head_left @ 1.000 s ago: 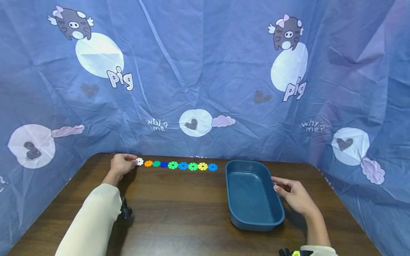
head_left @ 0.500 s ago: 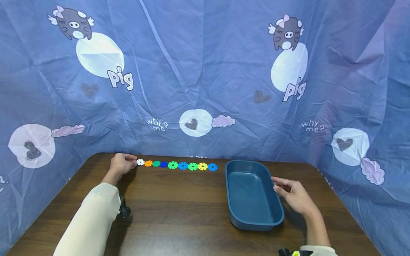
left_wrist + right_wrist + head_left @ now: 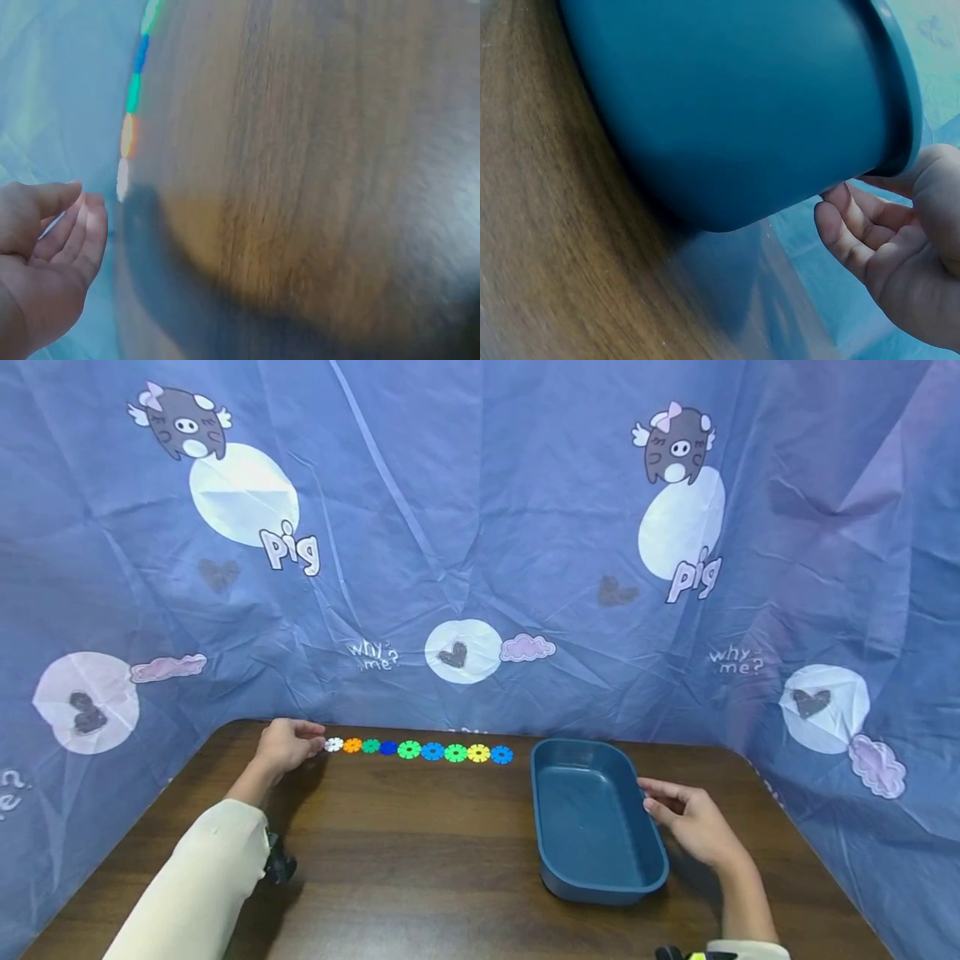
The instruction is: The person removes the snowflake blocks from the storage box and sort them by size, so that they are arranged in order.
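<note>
A row of coloured, notched plastic snowflake discs [image 3: 408,750] lies flat along the table's far edge, with a white disc [image 3: 333,744] at its left end. Right beside that white disc is my left hand [image 3: 288,746]. In the left wrist view the left fingertips [image 3: 94,199] are bent loosely, with a small gap between them and the white disc [image 3: 122,180]. An oblong blue plastic tray [image 3: 600,885] stands right of the row. My right hand [image 3: 696,825] grips the tray's right rim, fingers curled under it in the right wrist view and the thumb against it.
The brown wooden table [image 3: 405,852] spans both hands' area. Behind it hangs a blue printed curtain [image 3: 480,568], close to the far edge and the row. Orange [image 3: 352,745], green, blue and yellow [image 3: 478,753] discs sit side by side, the last blue one left of the tray.
The white disc, tilted by the left fingers a second ago, now lies flat at the row's end beside the orange one. The head view has shifted slightly. The right hand and tray stay put.
</note>
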Demonstrator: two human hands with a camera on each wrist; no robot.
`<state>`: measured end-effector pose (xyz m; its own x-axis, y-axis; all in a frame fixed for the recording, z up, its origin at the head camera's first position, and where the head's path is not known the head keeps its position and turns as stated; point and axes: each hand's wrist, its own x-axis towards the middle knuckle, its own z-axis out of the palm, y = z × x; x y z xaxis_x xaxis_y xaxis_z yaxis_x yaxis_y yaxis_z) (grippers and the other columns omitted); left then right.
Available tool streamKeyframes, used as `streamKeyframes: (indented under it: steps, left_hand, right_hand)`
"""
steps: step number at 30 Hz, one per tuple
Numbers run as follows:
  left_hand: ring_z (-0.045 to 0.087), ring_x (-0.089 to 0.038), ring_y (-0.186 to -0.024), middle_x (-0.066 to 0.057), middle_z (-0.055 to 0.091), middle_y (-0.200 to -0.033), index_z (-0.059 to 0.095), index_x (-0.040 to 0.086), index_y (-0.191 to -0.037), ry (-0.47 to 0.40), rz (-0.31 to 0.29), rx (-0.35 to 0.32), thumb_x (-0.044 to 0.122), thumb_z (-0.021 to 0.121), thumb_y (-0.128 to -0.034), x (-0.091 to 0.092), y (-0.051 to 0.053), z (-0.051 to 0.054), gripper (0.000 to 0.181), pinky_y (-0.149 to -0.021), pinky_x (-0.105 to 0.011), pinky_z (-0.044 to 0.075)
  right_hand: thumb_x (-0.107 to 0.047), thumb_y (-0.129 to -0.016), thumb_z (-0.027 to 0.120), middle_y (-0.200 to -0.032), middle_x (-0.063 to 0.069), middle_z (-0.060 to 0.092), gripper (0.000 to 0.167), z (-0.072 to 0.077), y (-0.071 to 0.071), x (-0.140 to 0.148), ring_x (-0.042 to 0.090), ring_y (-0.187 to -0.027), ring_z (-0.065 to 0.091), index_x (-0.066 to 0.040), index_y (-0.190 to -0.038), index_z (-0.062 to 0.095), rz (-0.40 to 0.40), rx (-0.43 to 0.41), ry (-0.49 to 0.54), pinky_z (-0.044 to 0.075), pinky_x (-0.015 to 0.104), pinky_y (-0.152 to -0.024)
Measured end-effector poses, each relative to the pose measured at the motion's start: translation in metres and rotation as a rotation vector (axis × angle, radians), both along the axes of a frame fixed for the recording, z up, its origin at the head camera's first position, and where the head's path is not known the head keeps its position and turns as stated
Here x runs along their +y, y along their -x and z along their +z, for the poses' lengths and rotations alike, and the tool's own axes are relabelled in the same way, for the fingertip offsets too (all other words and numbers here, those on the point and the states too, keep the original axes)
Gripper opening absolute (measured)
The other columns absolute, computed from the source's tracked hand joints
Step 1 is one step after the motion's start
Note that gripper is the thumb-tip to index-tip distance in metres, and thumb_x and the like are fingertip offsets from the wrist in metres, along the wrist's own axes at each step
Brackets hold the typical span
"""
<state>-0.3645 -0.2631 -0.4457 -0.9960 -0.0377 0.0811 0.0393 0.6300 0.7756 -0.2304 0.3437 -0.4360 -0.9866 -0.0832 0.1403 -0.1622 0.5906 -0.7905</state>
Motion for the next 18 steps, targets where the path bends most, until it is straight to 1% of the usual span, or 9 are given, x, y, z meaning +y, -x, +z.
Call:
streamKeyframes:
  steps: [2,4,6,8,11,13,15,18]
  left_hand:
    - [0.071,-0.018,-0.077,-0.021,0.076,-0.096,0.07,-0.012,-0.116,0.048,-0.022,0.033,0.005,0.069,-0.0947,0.004,-0.005,0.005,0.027,-0.065,-0.025,0.055]
    - [0.071,-0.021,-0.08,-0.019,0.076,-0.096,0.072,-0.01,-0.114,0.112,-0.05,0.075,0.007,0.069,-0.0946,0.009,-0.01,0.01,0.025,-0.068,-0.028,0.054]
    - [0.072,-0.024,-0.086,-0.017,0.077,-0.097,0.073,-0.007,-0.112,0.158,-0.082,0.104,0.01,0.069,-0.0954,0.015,-0.017,0.014,0.024,-0.074,-0.034,0.055]
    - [0.072,-0.028,-0.09,-0.015,0.077,-0.097,0.074,-0.006,-0.111,0.196,-0.127,0.135,0.012,0.069,-0.0961,0.023,-0.025,0.018,0.024,-0.078,-0.041,0.056]
    - [0.072,-0.032,-0.094,-0.016,0.076,-0.098,0.072,-0.008,-0.114,0.232,-0.2,0.169,0.012,0.068,-0.0968,0.038,-0.038,0.024,0.027,-0.083,-0.048,0.057]
    - [0.072,-0.034,-0.095,-0.019,0.075,-0.102,0.069,-0.01,-0.118,0.258,-0.242,0.186,0.013,0.067,-0.0969,0.047,-0.048,0.027,0.031,-0.084,-0.05,0.058]
    - [0.071,-0.038,-0.102,-0.024,0.072,-0.111,0.065,-0.011,-0.123,0.3,-0.259,0.208,0.014,0.068,-0.0971,0.055,-0.058,0.03,0.036,-0.088,-0.053,0.057]
    - [0.064,-0.046,-0.115,-0.03,0.065,-0.125,0.061,-0.012,-0.13,0.404,-0.272,0.246,0.019,0.069,-0.0978,0.065,-0.075,0.032,0.045,-0.097,-0.059,0.051]
  right_hand:
    - [-0.02,-0.105,0.061,-0.121,0.022,0.07,0.042,0.001,0.0,0.003,0.016,-0.091,0.07,0.003,-0.14,0.059,0.0,0.007,0.022,0.06,0.032,-0.076]
    - [-0.023,-0.107,0.058,-0.12,0.023,0.069,0.045,0.002,0.0,0.005,0.015,-0.088,0.07,0.003,-0.142,0.056,0.003,0.025,0.044,0.061,0.035,-0.077]
    - [-0.025,-0.108,0.055,-0.119,0.024,0.069,0.046,0.004,-0.001,0.008,0.016,-0.087,0.07,0.003,-0.145,0.054,-0.006,0.037,0.052,0.061,0.036,-0.077]
    - [-0.024,-0.108,0.054,-0.114,0.024,0.07,0.046,0.006,-0.002,0.01,0.018,-0.085,0.07,0.006,-0.144,0.053,-0.008,0.058,0.032,0.061,0.035,-0.075]
    - [-0.026,-0.109,0.053,-0.102,0.02,0.071,0.045,0.01,-0.003,0.012,0.023,-0.084,0.07,0.006,-0.142,0.055,-0.029,0.076,-0.061,0.058,0.031,-0.072]
    - [-0.028,-0.109,0.053,-0.104,0.018,0.072,0.045,0.013,-0.003,0.013,0.025,-0.091,0.07,0.003,-0.14,0.058,-0.036,0.105,-0.164,0.057,0.033,-0.076]
    - [-0.03,-0.109,0.053,-0.109,0.018,0.072,0.044,0.015,-0.002,0.013,0.028,-0.097,0.068,0.001,-0.139,0.06,-0.035,0.142,-0.252,0.055,0.037,-0.08]
    - [-0.029,-0.108,0.055,-0.121,0.022,0.068,0.044,0.018,-0.001,0.01,0.034,-0.106,0.066,0.003,-0.138,0.06,-0.019,0.205,-0.339,0.055,0.049,-0.087]
